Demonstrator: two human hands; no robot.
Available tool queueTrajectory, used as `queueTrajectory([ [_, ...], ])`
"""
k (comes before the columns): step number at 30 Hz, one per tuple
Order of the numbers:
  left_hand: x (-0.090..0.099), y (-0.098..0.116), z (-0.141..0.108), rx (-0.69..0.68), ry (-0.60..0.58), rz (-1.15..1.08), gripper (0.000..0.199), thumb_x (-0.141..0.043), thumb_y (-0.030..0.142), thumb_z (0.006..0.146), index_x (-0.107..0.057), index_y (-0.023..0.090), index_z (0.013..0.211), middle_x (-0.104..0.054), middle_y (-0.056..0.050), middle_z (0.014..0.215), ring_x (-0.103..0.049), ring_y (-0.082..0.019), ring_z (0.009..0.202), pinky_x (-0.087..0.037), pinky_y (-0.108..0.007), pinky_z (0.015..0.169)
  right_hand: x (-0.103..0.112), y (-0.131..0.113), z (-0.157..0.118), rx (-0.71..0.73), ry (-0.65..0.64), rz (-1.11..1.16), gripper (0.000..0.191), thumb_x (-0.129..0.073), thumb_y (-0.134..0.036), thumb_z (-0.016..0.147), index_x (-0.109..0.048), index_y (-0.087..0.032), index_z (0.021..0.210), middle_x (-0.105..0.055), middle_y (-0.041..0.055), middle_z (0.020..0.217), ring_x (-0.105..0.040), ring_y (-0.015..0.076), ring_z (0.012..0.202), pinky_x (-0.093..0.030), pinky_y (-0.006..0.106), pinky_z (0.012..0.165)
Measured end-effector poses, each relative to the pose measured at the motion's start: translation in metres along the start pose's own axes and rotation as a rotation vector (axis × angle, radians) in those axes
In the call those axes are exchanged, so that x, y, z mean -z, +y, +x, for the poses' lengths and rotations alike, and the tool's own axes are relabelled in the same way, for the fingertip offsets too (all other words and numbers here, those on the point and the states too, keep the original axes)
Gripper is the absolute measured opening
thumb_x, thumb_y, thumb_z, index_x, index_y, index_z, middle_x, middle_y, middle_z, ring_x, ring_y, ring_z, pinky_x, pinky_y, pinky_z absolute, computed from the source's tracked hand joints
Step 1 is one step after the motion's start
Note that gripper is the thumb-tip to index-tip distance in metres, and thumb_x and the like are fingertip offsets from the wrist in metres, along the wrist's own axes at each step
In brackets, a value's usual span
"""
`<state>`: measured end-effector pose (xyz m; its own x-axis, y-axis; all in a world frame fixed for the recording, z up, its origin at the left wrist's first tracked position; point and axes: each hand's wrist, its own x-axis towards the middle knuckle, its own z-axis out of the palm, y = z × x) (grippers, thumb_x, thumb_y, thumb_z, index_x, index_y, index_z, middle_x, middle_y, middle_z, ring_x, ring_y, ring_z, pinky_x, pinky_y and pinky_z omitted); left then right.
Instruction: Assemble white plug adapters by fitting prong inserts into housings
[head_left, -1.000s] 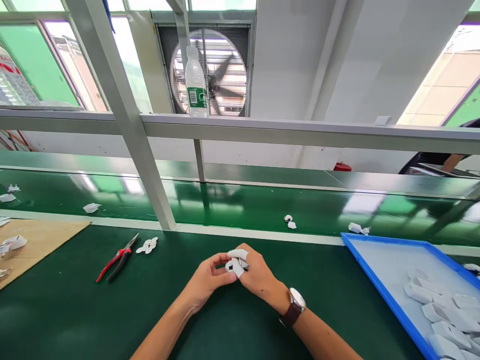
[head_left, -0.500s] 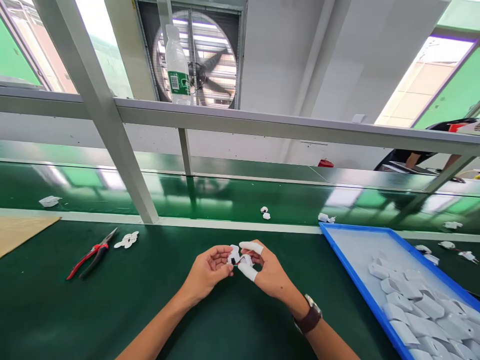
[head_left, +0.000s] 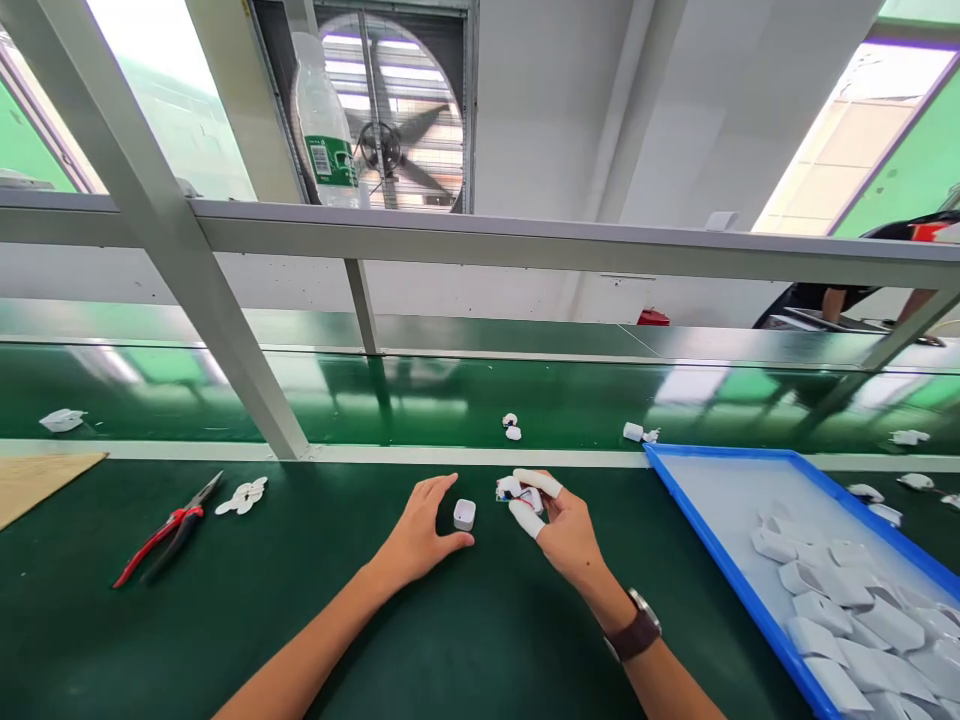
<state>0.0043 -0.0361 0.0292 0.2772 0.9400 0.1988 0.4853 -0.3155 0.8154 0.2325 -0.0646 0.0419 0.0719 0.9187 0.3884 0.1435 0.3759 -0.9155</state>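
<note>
My left hand is open, thumb and fingers spread around the left side of a small white square plastic case on the dark green table. A gap shows between the fingers and the case. To the right, my right hand has its white-covered thumb and forefinger closed on a small white plastic part with wires. A few thin red wires show in it; its inner detail is too small to make out. Below that wrist is a brown-strapped watch.
Red-and-black pliers and flat white pieces lie at left. A blue-rimmed tray of white plastic shells stands at right. Beyond the table edge, a green conveyor carries small white parts. A metal frame crosses above.
My hands have moved apart. The left has opened and the white case now shows beside it; the right has moved right, holding the wired part. The view has shifted slightly.
</note>
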Motion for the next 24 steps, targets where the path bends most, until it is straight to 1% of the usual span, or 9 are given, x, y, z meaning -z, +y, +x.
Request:
queueTrajectory([
  [3, -0.01, -0.01, 0.001, -0.008, -0.038, 0.037, 0.034, -0.072, 0.023, 0.08, -0.066, 0.024, 0.114, -0.069, -0.007, 0.12, -0.062, -0.029, 0.117, -0.047, -0.055, 0.109, 0.001, 0.011, -0.006, 0.081, 0.021, -0.074, 0.028, -0.066, -0.023, 0.083, -0.071, -0.022, 0.111, -0.072, 0.007, 0.103, -0.064, 0.0165, 0.078, -0.055, 0.031, 0.071],
  [6, -0.014, -0.007, -0.006, -0.086, -0.022, 0.002, 0.022, -0.062, 0.025, 0.09, -0.064, 0.027, 0.112, -0.069, -0.004, 0.114, -0.066, -0.023, 0.104, -0.055, -0.043, 0.098, 0.001, 0.013, -0.015, 0.198, -0.02, -0.147, 0.028, -0.063, -0.017, 0.087, -0.07, -0.025, 0.113, -0.07, 0.0069, 0.106, -0.065, 0.0166, 0.08, -0.056, 0.03, 0.07],
  [10, -0.009, -0.002, -0.015, -0.193, 0.017, -0.03, 0.023, -0.062, 0.025, 0.092, -0.062, 0.027, 0.115, -0.065, -0.005, 0.111, -0.065, -0.019, 0.095, -0.058, -0.036, 0.088, -0.001, 0.007, -0.021, 0.316, -0.106, -0.203, 0.037, -0.059, -0.011, 0.091, -0.065, -0.031, 0.122, -0.067, 0.0066, 0.112, -0.067, 0.0188, 0.093, -0.058, 0.03, 0.074],
  [13, -0.005, -0.001, -0.021, -0.231, 0.031, -0.049, 0.024, -0.064, 0.024, 0.092, -0.062, 0.028, 0.116, -0.063, -0.005, 0.11, -0.064, -0.018, 0.093, -0.058, -0.034, 0.084, -0.002, 0.003, -0.024, 0.324, -0.12, -0.242, 0.04, -0.057, -0.009, 0.093, -0.063, -0.032, 0.126, -0.067, 0.0058, 0.108, -0.065, 0.0172, 0.084, -0.056, 0.03, 0.069],
  [15, -0.005, -0.001, -0.024, -0.243, 0.051, -0.074, 0.022, -0.063, 0.022, 0.092, -0.06, 0.027, 0.113, -0.063, -0.006, 0.117, -0.064, -0.018, 0.093, -0.058, -0.032, 0.081, -0.003, 0.0, -0.025, 0.345, -0.1, -0.251, 0.042, -0.057, -0.007, 0.092, -0.061, -0.031, 0.127, -0.068, 0.0057, 0.106, -0.063, 0.0164, 0.078, -0.055, 0.03, 0.066],
  [17, -0.005, 0.0, -0.027, -0.236, 0.048, -0.086, 0.021, -0.063, 0.021, 0.092, -0.059, 0.026, 0.112, -0.063, -0.006, 0.12, -0.064, -0.016, 0.086, -0.058, -0.03, 0.077, -0.004, -0.002, -0.028, 0.378, -0.099, -0.234, 0.044, -0.058, -0.006, 0.091, -0.06, -0.031, 0.127, -0.068, 0.006, 0.106, -0.062, 0.0164, 0.077, -0.054, 0.031, 0.065],
  [20, -0.006, 0.0, -0.03, -0.225, 0.023, -0.054, 0.032, -0.072, 0.026, 0.089, -0.059, 0.028, 0.118, -0.064, -0.004, 0.108, -0.061, -0.014, 0.075, -0.057, -0.028, 0.07, -0.008, -0.004, -0.031, 0.37, -0.115, -0.179, 0.045, -0.058, -0.005, 0.091, -0.06, -0.032, 0.127, -0.068, 0.0068, 0.108, -0.064, 0.0179, 0.083, -0.055, 0.031, 0.067],
  [22, -0.007, 0.0, -0.032, -0.264, 0.042, -0.014, 0.039, -0.077, 0.031, 0.086, -0.062, 0.03, 0.122, -0.061, -0.003, 0.101, -0.061, -0.016, 0.077, -0.056, -0.028, 0.067, -0.011, -0.005, -0.034, 0.332, -0.108, -0.147, 0.044, -0.059, -0.005, 0.091, -0.06, -0.032, 0.126, -0.068, 0.007, 0.108, -0.066, 0.019, 0.087, -0.056, 0.032, 0.067],
  [24, -0.008, 0.0, -0.033, -0.315, 0.068, 0.023, 0.037, -0.074, 0.032, 0.089, -0.064, 0.031, 0.125, -0.058, -0.005, 0.104, -0.063, -0.017, 0.08, -0.058, -0.029, 0.069, -0.013, -0.004, -0.037, 0.325, -0.098, -0.126, 0.043, -0.059, -0.005, 0.091, -0.06, -0.031, 0.126, -0.068, 0.0074, 0.109, -0.066, 0.0195, 0.088, -0.056, 0.032, 0.067],
])
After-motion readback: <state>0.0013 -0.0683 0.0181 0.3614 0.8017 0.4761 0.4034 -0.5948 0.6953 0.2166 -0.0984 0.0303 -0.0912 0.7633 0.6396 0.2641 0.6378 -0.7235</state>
